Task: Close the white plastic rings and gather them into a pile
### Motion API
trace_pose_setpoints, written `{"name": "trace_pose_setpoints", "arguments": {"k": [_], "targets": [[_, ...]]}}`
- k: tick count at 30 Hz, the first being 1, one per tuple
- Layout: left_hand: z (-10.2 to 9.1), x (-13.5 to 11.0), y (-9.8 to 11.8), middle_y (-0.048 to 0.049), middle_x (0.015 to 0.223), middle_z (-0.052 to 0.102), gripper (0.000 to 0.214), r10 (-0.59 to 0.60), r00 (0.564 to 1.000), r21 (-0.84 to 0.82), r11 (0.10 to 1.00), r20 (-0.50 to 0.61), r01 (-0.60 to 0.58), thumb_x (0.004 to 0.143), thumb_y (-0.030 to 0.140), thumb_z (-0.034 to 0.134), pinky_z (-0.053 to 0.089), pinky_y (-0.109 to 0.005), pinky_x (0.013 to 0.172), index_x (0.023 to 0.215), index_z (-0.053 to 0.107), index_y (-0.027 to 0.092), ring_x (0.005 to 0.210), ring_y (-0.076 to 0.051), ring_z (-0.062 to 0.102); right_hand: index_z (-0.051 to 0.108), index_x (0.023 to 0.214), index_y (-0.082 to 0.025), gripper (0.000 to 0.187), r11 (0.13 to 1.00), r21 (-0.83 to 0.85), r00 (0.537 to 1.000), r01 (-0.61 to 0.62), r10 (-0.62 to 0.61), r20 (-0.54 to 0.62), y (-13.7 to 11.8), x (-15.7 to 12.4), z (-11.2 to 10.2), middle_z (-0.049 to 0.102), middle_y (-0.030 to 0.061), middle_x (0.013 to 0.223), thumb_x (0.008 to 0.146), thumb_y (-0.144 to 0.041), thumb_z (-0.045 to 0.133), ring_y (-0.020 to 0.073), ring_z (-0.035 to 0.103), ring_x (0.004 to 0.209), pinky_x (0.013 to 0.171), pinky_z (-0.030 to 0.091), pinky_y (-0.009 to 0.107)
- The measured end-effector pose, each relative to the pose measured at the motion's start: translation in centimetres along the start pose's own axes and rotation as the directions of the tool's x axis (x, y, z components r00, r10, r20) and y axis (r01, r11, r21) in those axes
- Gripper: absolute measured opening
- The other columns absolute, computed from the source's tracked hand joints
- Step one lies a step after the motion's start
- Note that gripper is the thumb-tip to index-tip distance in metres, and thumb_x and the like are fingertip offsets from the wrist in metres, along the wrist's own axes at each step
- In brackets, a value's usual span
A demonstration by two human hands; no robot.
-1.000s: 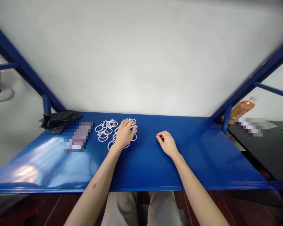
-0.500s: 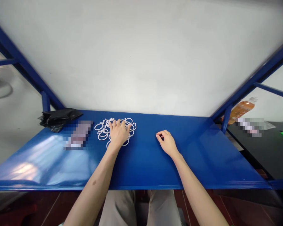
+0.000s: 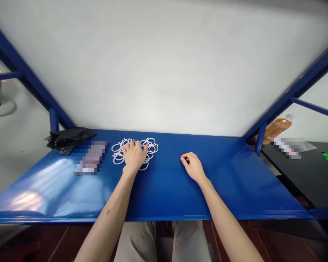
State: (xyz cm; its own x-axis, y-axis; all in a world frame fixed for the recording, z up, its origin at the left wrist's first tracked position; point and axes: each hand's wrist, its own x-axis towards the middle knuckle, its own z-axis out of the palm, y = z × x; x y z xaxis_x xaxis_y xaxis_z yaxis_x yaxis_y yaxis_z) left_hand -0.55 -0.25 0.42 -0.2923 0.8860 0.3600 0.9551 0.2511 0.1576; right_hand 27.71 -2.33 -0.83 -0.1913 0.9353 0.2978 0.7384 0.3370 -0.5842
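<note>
Several white curtain rings [image 3: 152,148] with small eyelets lie in a loose, overlapping pile on the blue tabletop [image 3: 164,193], left of the middle. My left hand [image 3: 135,155] rests over this pile, palm down with its fingers spread, touching the rings and hiding part of them. Nothing appears gripped in it. To the right of the pile, my right hand [image 3: 194,166] lies on the bare blue surface. Its fingers are curled, thumb and forefinger tips meeting, and nothing shows between them. A gap separates it from the rings.
A crumpled black plastic bag [image 3: 68,139] and a blurred-out flat object [image 3: 94,158] sit left of the rings. Blue frame bars [image 3: 262,136] rise at both sides before a white wall [image 3: 158,72]. Beyond the right bar, a bottle of orange drink [image 3: 277,129] lies tilted by a black table [image 3: 311,178].
My left hand has slid slightly left over the pile, uncovering more rings on its right and nudging some. My right hand keeps the same curled pose. The view has shifted a little.
</note>
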Motion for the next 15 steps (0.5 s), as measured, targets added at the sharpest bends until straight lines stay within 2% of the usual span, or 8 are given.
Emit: {"name": "trace_pose_setpoints", "arguments": {"k": [4, 7, 11, 15], "targets": [[-0.1, 0.1, -0.2, -0.0227, 0.118, 0.066, 0.051, 0.007, 0.999, -0.015, 1.0, -0.036, -0.008, 0.095, 0.051, 0.045, 0.031, -0.058, 0.111, 0.116, 0.068, 0.011, 0.118, -0.04, 0.055, 0.067, 0.094, -0.023, 0.018, 1.0, -0.003, 1.0, -0.002, 0.002, -0.004, 0.1, 0.0, 0.1, 0.067, 0.0053, 0.098, 0.098, -0.029, 0.05, 0.021, 0.061, 0.091, 0.089, 0.049, 0.038], [-0.3, 0.1, 0.0, -0.0204, 0.119, 0.065, 0.046, 0.063, 0.994, -0.099, 0.992, -0.092, -0.072, 0.096, 0.047, 0.045, 0.028, -0.059, 0.115, 0.117, 0.069, 0.014, 0.121, -0.039, 0.053, 0.067, 0.094, -0.023, 0.018, 1.0, -0.003, 1.0, 0.0, 0.0, -0.011, 0.1, 0.0, 0.1, 0.067, 0.0054, 0.099, 0.098, -0.029, 0.051, 0.0212, 0.061, 0.091, 0.09, 0.049, 0.039], [-0.6, -0.2, 0.8, -0.0148, 0.122, 0.067, 0.038, 0.224, 0.97, -0.2, 0.95, -0.099, -0.24, 0.097, 0.038, 0.045, 0.026, -0.057, 0.12, 0.12, 0.069, 0.019, 0.124, -0.035, 0.051, 0.066, 0.092, -0.023, 0.016, 1.0, -0.007, 1.0, 0.009, -0.009, -0.014, 0.0, 0.1, 0.1, 0.068, 0.0048, 0.097, 0.098, -0.028, 0.051, 0.0209, 0.061, 0.089, 0.092, 0.048, 0.039], [-0.3, -1.0, 1.8, -0.012, 0.123, 0.066, 0.033, 0.386, 0.922, -0.161, 0.909, -0.025, -0.385, 0.094, 0.037, 0.053, 0.022, -0.058, 0.122, 0.119, 0.069, 0.022, 0.125, -0.035, 0.05, 0.065, 0.091, -0.024, 0.016, 1.0, -0.011, 1.0, 0.008, -0.009, -0.012, -0.1, 0.1, 0.1, 0.068, 0.0045, 0.097, 0.098, -0.027, 0.052, 0.0205, 0.062, 0.089, 0.092, 0.048, 0.039]]}}
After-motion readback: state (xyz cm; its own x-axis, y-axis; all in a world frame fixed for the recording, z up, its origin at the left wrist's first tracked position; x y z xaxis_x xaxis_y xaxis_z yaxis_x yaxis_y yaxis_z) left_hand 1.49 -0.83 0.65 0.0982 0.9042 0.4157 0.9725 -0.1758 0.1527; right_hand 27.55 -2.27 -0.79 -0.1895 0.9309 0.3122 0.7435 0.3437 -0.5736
